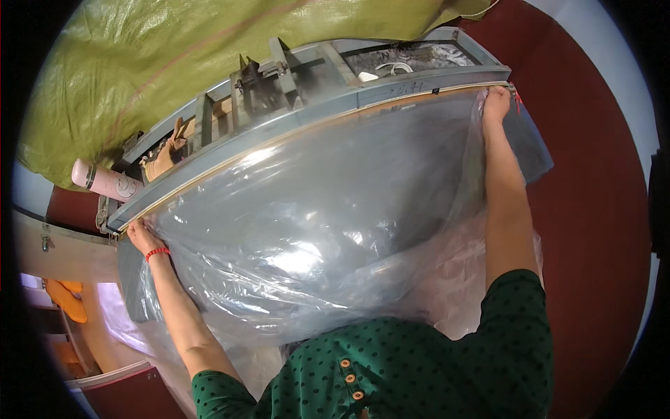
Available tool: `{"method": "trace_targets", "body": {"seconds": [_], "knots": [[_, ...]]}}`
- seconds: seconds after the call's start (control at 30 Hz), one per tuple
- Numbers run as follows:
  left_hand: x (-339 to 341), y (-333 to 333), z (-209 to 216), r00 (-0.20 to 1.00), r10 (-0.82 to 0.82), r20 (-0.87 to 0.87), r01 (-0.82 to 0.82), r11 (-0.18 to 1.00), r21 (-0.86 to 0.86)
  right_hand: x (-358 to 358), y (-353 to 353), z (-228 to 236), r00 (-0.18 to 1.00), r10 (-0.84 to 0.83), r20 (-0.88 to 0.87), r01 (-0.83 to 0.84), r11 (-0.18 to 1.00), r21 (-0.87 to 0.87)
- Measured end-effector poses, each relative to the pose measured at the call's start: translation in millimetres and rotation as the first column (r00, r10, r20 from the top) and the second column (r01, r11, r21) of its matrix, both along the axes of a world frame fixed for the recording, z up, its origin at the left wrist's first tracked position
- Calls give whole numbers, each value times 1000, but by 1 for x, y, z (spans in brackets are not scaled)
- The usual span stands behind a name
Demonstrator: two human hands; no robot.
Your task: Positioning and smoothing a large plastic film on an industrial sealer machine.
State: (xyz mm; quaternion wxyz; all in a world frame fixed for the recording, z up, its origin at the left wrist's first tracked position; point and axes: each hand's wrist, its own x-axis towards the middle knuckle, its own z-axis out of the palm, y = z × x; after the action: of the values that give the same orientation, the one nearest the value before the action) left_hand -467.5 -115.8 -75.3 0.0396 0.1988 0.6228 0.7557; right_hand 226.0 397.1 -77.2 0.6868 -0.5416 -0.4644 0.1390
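A wide sheet of clear plastic film is stretched between my two hands over a dark grey surface, and its lower part falls in glossy wrinkles toward my body. My left hand, with a red bead bracelet on the wrist, is closed on the film's upper left corner. It lies beside the left end of a long grey metal frame. My right hand is closed in a fist on the upper right corner, near the frame's right end. The film's top edge runs along a thin tan strip on the frame.
Behind the strip, the frame has crossbars, dark metal fittings and a white curved piece. A pink bottle leans at its left end. A yellow-green woven sheet covers what lies beyond. Dark red floor extends at the right.
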Motion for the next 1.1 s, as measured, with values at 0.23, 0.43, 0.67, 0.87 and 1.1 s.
{"method": "trace_targets", "body": {"seconds": [0.23,0.43,0.67,0.87,1.1], "knots": [[15,-7,11,995,96,12,-96,995,18,-41,-20,19,974,-181,-139,171,982,-78],[91,-49,60,971,-172,-166,158,983,-95,-242,-207,100,678,197,708,-566,755,331],[110,-140,79,976,31,-216,-25,999,32,-294,-294,58,338,688,642,-861,501,-83],[111,-226,13,679,-294,-673,-473,525,-707,-147,-224,40,520,635,571,-511,767,-387],[241,-185,35,985,-146,-90,104,927,-361,58,-151,17,542,273,795,-115,961,-252]]}}
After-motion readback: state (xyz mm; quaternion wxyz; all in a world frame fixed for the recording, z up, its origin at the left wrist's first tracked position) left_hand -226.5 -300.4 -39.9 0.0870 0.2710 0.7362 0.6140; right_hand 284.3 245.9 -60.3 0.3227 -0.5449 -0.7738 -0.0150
